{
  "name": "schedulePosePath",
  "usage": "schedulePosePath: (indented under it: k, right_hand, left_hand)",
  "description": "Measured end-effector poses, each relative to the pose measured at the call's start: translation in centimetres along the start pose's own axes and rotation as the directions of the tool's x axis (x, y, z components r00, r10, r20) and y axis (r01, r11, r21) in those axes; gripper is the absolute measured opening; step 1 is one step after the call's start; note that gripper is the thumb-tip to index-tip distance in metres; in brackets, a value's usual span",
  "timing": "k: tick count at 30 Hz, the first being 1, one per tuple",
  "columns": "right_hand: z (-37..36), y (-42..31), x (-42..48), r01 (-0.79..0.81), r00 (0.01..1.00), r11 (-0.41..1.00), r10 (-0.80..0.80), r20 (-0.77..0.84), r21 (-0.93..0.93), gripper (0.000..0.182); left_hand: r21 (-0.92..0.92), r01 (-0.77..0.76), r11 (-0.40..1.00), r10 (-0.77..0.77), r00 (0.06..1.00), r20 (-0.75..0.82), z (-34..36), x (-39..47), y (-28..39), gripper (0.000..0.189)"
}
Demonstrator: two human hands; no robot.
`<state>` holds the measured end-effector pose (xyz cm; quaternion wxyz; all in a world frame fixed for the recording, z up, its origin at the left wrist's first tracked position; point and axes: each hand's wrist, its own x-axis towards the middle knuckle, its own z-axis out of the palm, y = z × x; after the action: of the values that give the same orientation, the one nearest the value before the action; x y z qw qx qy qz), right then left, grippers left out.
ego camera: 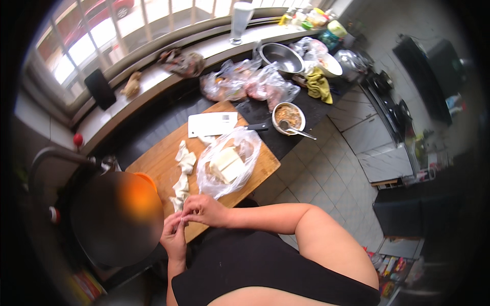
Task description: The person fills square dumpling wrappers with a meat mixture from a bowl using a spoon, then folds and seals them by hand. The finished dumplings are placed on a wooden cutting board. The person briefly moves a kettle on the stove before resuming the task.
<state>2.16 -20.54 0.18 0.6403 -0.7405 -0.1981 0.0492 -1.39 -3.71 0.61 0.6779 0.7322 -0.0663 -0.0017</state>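
My left hand and my right hand meet over the near left edge of a wooden cutting board. Their fingertips pinch a small pale piece of dough, apparently a wonton, mostly hidden by the fingers. Folded wontons lie in a loose row on the board, running away from my hands. Right of them, an open clear plastic bag holds a stack of square wonton wrappers. Beyond the bag lies a cleaver with a black handle. A white bowl of filling holds a metal spoon.
Plastic bags of food, a steel basin and a yellow-green cloth crowd the back counter. At left, a faucet arches beside an orange rim; a dark blurred patch covers that area. A glass stands on the windowsill.
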Motion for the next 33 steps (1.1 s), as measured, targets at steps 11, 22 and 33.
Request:
schedulePosePath:
  k: [11,22,33]
  right_hand:
    - [-5.4,-2.2,-3.4,-0.14,0.963,0.987,0.154,-0.223,0.078,0.031]
    - [-29.9,-0.4,-21.8,0.034,0.922,0.963,-0.133,-0.363,-0.268,0.046]
    - [-52.8,1.8,-31.6,-0.316,0.794,0.906,0.088,-0.602,-0.283,0.049]
  left_hand:
    - [0.329,0.178,0.927,-0.169,0.984,-0.057,3.4,4.0,0.0,0.008]
    - [0.488,-0.014,0.873,0.2,0.922,-0.331,14.6,6.5,-2.2,0.028]
    - [0.303,-0.516,0.801,0.442,0.852,0.281,50.3,12.9,8.5,0.042]
